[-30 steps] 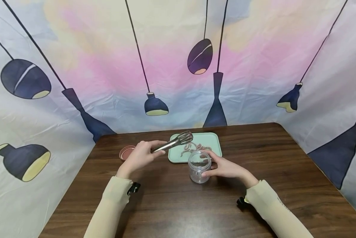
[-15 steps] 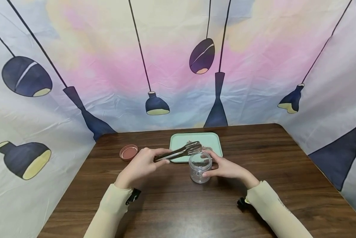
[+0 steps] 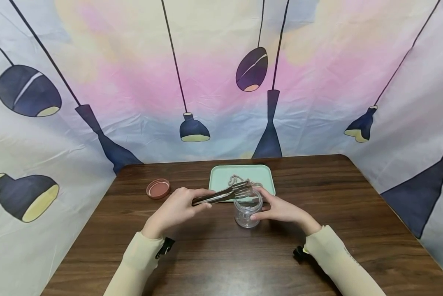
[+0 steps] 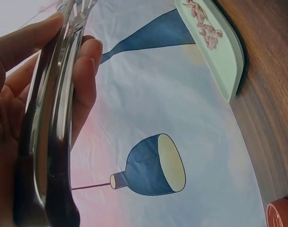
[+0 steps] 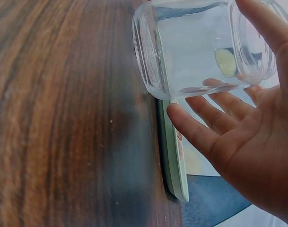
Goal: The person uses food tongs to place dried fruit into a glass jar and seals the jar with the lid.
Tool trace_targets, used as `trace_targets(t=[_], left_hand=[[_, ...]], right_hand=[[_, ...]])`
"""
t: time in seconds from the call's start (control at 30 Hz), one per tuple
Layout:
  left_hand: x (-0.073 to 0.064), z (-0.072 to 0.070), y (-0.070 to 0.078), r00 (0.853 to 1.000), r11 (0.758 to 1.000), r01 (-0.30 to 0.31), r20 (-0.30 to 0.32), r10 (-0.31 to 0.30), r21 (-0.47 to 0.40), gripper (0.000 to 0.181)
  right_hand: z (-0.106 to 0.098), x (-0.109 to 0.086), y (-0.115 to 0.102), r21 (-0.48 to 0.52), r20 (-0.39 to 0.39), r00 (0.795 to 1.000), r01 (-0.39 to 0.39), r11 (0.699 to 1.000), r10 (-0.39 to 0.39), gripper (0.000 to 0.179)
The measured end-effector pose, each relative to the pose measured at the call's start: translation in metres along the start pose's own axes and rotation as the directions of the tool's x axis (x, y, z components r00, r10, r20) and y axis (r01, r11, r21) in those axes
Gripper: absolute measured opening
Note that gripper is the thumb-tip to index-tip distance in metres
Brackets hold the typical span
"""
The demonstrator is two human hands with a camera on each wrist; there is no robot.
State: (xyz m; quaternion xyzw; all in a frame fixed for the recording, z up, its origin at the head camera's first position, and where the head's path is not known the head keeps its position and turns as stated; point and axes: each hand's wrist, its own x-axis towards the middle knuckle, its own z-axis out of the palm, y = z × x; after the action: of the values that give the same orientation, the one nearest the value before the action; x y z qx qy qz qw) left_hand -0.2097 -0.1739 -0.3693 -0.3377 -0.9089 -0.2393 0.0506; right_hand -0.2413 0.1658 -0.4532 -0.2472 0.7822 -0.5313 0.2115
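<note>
Metal tongs with slotted ends are held in my left hand, thumb and fingers closed on the arms. The slotted tips overlap the mouth of a clear, lidless jar in the head view. My right hand grips this jar from its right side, thumb in front and fingers behind; the right wrist view shows the transparent wall of the jar beside the fingers. Behind the jar lies a mint green tray bearing thin pinkish strands, partly hidden by the tongs. Whether the tips hold a strand I cannot tell.
A reddish round lid lies on the dark wooden table, left of the tray and beyond my left hand. A cloth backdrop with printed hanging lamps rises just behind the table's far edge.
The tongs have moved right and down, from above the tray to the jar's mouth, and my left hand has lowered with them. My right hand and the jar stay in place.
</note>
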Motion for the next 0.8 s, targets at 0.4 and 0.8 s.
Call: trace_targets(t=[0.4,0.8], left_hand=[[-0.0002,0.0042,-0.0021,1.000,0.999,-0.015,-0.012,0.015,-0.028,0.041],[0.0003,0.0037,0.0001,0.998,1.000,-0.022,-0.060,0.021,-0.011,0.059]], right_hand=[[0.0009,-0.0005,-0.0001,-0.034,-0.020,0.999,-0.026,0.999,0.025,0.097],[-0.0009,0.0023,0.0037,-0.005,0.002,1.000,0.020,1.000,-0.020,0.089]])
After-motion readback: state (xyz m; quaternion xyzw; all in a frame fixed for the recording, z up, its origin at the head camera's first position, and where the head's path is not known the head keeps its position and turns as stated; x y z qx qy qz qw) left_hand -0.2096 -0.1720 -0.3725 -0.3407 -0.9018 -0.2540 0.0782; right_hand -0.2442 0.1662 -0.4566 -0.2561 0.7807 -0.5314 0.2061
